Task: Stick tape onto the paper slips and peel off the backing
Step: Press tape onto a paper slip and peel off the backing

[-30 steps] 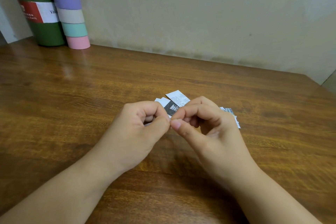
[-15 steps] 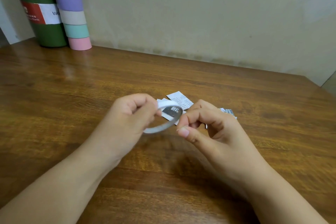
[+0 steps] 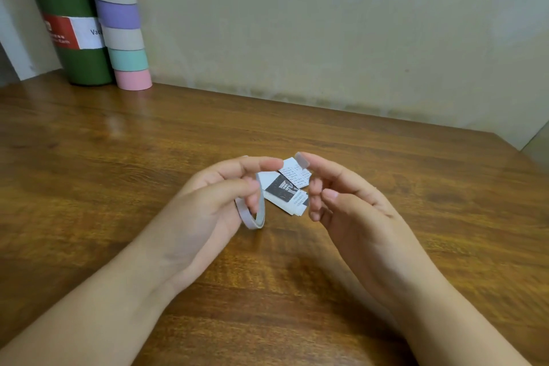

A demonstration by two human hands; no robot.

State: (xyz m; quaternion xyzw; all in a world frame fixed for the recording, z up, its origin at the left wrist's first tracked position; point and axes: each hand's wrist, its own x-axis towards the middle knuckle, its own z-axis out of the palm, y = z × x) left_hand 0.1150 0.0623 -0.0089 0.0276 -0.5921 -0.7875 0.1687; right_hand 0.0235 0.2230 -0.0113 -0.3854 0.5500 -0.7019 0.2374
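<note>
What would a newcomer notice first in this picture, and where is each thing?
In the middle, two bare hands hover over the wooden table: the left hand holds a thin tape ring, and the right hand carries a small piece of tape on one fingertip. Between them lie printed paper slips. At the far left corner stand a green bottle and a pastel stack of rolls.

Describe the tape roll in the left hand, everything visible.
The tape roll is a thin, narrow ring, pale grey-white, nearly used up, with a wide open centre. It hangs tilted on edge just above the wooden table, beside the paper slips. The left hand holds it, thumb and fingers in a grip at its upper part, one fingertip inside the ring. Motion blur hides any print or loose end. The right hand does not touch it.
</note>
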